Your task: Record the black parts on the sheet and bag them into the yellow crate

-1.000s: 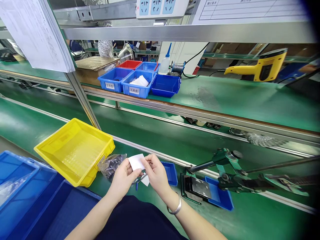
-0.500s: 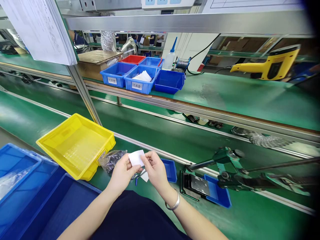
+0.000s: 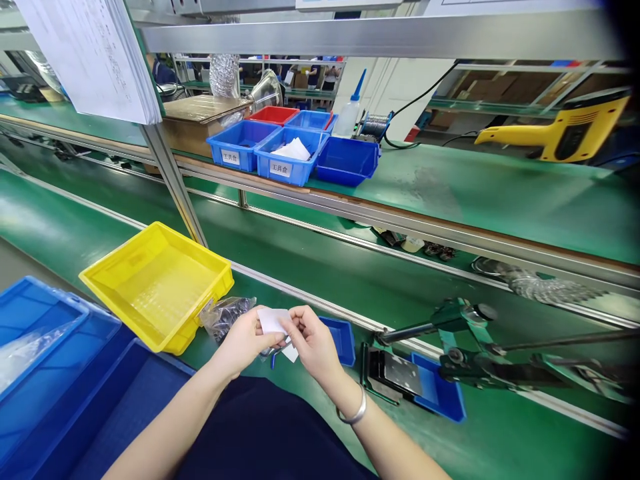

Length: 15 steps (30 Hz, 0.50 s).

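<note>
A small piece of white paper (image 3: 273, 320) is pinched between both hands above the green bench. My left hand (image 3: 243, 341) is closed on its left edge, thumb in front. My right hand (image 3: 311, 339) grips the right edge between thumb and fingers. Just beyond my left hand lies a clear plastic bag (image 3: 227, 318) with dark small parts in it. Below the hands another white slip (image 3: 291, 353) shows partly on the bench, beside a thin blue item (image 3: 273, 361) that is mostly hidden.
A yellow tray (image 3: 220, 293) stands at left, near large blue crates (image 3: 135, 400). To the right are a small blue bin (image 3: 343, 340) and a green lever press (image 3: 457, 347). The shelf above holds blue bins (image 3: 285, 170), a bottle (image 3: 346, 120) and a yellow heat gun (image 3: 565, 133).
The view has shifted slightly, so the shelf items appear a little further right. Both hands still hold the paper, which now looks tilted flatter.
</note>
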{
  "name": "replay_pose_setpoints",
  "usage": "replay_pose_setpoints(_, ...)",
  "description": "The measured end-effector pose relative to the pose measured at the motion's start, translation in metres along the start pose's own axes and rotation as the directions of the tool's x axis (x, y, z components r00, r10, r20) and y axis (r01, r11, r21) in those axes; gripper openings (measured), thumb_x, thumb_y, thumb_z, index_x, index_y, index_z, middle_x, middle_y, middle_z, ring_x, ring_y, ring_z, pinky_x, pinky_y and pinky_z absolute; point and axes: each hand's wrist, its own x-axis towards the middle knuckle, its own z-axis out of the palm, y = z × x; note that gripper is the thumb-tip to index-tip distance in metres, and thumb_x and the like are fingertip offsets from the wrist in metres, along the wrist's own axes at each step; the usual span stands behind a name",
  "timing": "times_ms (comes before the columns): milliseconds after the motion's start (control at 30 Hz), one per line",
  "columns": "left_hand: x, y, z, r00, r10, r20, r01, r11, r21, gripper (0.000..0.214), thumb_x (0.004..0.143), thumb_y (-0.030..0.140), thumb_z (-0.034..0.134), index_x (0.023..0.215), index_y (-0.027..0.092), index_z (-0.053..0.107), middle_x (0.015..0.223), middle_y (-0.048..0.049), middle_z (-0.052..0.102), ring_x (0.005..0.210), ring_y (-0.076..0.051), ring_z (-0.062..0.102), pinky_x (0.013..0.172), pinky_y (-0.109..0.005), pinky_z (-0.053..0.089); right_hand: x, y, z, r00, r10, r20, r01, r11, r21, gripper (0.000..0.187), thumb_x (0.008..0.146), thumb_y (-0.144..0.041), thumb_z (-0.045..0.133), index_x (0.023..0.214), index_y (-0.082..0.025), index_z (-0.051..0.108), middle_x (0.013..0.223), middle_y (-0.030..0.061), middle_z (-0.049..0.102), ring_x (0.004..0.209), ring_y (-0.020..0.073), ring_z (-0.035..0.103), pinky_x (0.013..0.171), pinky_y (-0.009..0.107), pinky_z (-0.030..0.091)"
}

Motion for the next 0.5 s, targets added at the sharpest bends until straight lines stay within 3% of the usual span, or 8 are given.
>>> replay_pose_setpoints(200, 0.002, -0.001, -0.003, 1.000, -0.026, 0.002, 0.026, 1.000, -0.012, 0.048, 0.059, 0.030, 0.087, 0.094, 0.011, 0.060, 0.077, -0.0034, 0.070, 0.068, -0.016, 0.067, 0.069, -0.030, 0.054, -0.002, 0.002, 0.000, 1.000, -0.028, 0.013, 0.028, 0.998, -0.049, 0.023, 0.093, -0.044, 0.052, 0.089, -0.022, 0.053, 0.076, 0.0002, 0.057, 0.066, 0.0135, 0.055, 0.063, 0.028, 0.044)
replay_pose_setpoints(367, 0.003, 0.003, -0.012, 0.998, -0.061, 0.023, 0.062, 0.998, -0.022, 0.053, 0.059, 0.032, 0.087, 0.100, 0.008, 0.064, 0.087, -0.0093, 0.073, 0.070, -0.015, 0.068, 0.071, -0.029, 0.055, 0.000, 0.003, 0.003, 0.995, -0.046, -0.091, 0.038, 0.996, -0.083, 0.022, 0.093, -0.044, 0.053, 0.089, -0.022, 0.054, 0.074, 0.0006, 0.058, 0.066, 0.0142, 0.055, 0.063, 0.028, 0.044)
replay_pose_setpoints(500, 0.001, 0.005, -0.017, 0.997, -0.075, -0.035, 0.074, 0.997, -0.013, 0.048, 0.053, 0.038, 0.089, 0.084, 0.010, 0.064, 0.072, -0.0067, 0.071, 0.066, -0.018, 0.069, 0.069, -0.031, 0.055, -0.003, 0.005, -0.001, 0.984, -0.052, -0.170, 0.039, 0.996, -0.075, 0.024, 0.090, -0.045, 0.056, 0.089, -0.021, 0.056, 0.073, 0.0010, 0.059, 0.064, 0.0137, 0.055, 0.058, 0.027, 0.044)
